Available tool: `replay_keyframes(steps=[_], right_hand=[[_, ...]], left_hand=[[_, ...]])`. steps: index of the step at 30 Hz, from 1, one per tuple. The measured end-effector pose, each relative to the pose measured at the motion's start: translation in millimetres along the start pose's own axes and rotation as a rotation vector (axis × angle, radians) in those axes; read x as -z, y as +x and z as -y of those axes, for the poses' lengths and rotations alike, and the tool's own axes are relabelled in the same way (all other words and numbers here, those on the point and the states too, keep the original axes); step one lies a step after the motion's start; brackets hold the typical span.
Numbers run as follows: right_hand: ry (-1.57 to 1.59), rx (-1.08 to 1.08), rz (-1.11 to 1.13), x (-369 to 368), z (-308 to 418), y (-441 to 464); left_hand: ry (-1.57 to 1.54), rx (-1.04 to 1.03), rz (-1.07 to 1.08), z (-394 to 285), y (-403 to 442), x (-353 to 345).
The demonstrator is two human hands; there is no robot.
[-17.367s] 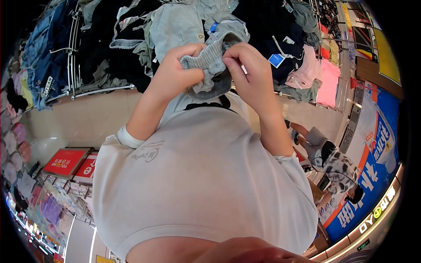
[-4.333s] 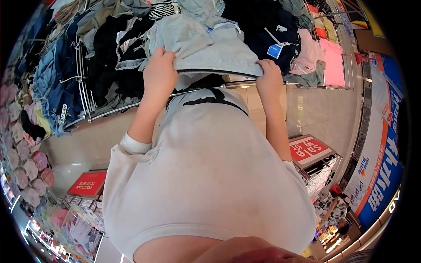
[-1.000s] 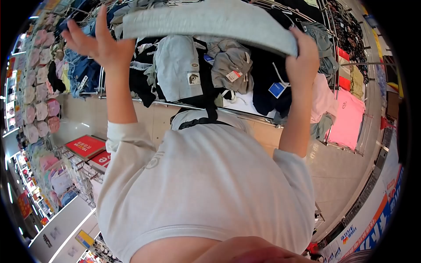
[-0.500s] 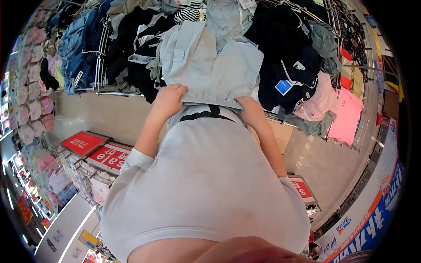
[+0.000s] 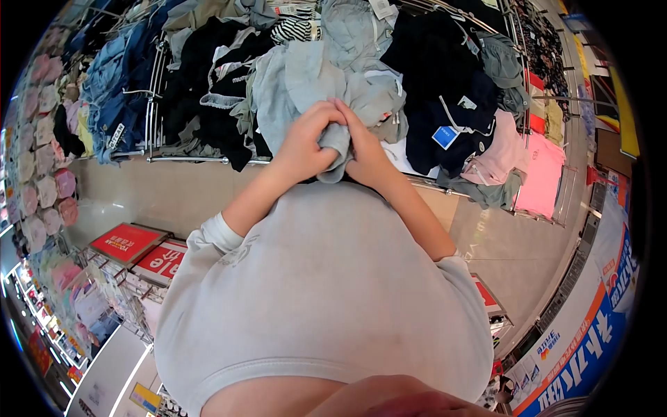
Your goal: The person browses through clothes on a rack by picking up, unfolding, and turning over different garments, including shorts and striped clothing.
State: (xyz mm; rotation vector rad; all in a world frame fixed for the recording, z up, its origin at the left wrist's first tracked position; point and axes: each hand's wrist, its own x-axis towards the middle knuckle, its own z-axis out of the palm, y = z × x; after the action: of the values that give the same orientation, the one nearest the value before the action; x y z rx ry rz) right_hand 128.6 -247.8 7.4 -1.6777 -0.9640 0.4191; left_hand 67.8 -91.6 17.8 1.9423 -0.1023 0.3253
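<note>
Light grey trousers (image 5: 286, 87) lie over the front edge of a clothes pile, their near end gathered into a bunch. My left hand (image 5: 309, 142) is wrapped round this bunch from the left. From the right, my right hand (image 5: 363, 149) closes on it, and the fingertips of both hands meet on top. Part of the cloth is hidden between the palms, close to my shirt. Black garments (image 5: 201, 97) lie left of the trousers. On the right are navy shorts (image 5: 462, 115) with a blue tag (image 5: 445, 137).
A metal rack rail (image 5: 201, 159) borders the pile's front. Blue denim clothes (image 5: 114, 90) are at the left, with pink folded clothing (image 5: 540, 177) at the right. Red sale signs (image 5: 124, 242) stand low on the left. Tiled floor (image 5: 174, 191) shows below the rack.
My hands have moved inward from the two ends of the spread trousers' edge and come together. The flat grey cloth is now bunched and folded between them.
</note>
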Motion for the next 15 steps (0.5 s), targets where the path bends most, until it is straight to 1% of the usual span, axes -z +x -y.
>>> replay_keyframes(steps=[1, 2, 3, 4, 5, 6, 7, 8, 9, 10, 11, 13, 14, 15], right_hand=[[0.189, 0.017, -0.072, -6, 4, 4], [0.257, 0.03, -0.102, -9, 3, 5], [0.254, 0.031, -0.1, -7, 4, 5], [0.293, -0.079, -0.081, -1, 5, 5], [0.333, -0.191, -0.062, 3, 6, 6], [0.47, -0.264, -0.129, 4, 12, 7], [0.468, -0.269, -0.13, 4, 6, 2], [0.494, -0.306, -0.067, 3, -4, -5], [0.521, -0.342, -0.002, 3, -4, -5], [0.522, -0.343, -0.033, 0, 1, -11], [0.522, -0.346, -0.033, 3, 7, -14], [0.541, -0.248, 0.069, 13, 21, -18], [0.452, -0.229, 0.066, 17, 28, -19], [0.451, -0.227, 0.07, 23, 23, -20]], left_hand=[[-0.003, -0.007, -0.003, -6, 4, 1], [-0.033, -0.026, 0.022, -14, 6, 3], [-0.061, -0.043, 0.048, -21, 8, 6], [-0.097, -0.001, 0.102, -27, 7, 11], [-0.101, -0.001, 0.101, -30, 7, 15], [-0.1, -0.049, 0.124, -32, 7, 19], [-0.099, -0.096, 0.148, -32, 6, 21], [-0.102, -0.095, 0.148, -27, 1, 22], [-0.268, 0.023, 0.095, -19, -3, 23], [-0.433, 0.143, 0.041, -12, -7, 22], [-0.435, 0.144, 0.041, -4, -5, 22], [-0.698, 0.109, 0.136, 9, 2, 21], [-0.738, 0.175, 0.226, 15, -3, 8], [-0.738, 0.173, 0.222, 26, -12, -3]])
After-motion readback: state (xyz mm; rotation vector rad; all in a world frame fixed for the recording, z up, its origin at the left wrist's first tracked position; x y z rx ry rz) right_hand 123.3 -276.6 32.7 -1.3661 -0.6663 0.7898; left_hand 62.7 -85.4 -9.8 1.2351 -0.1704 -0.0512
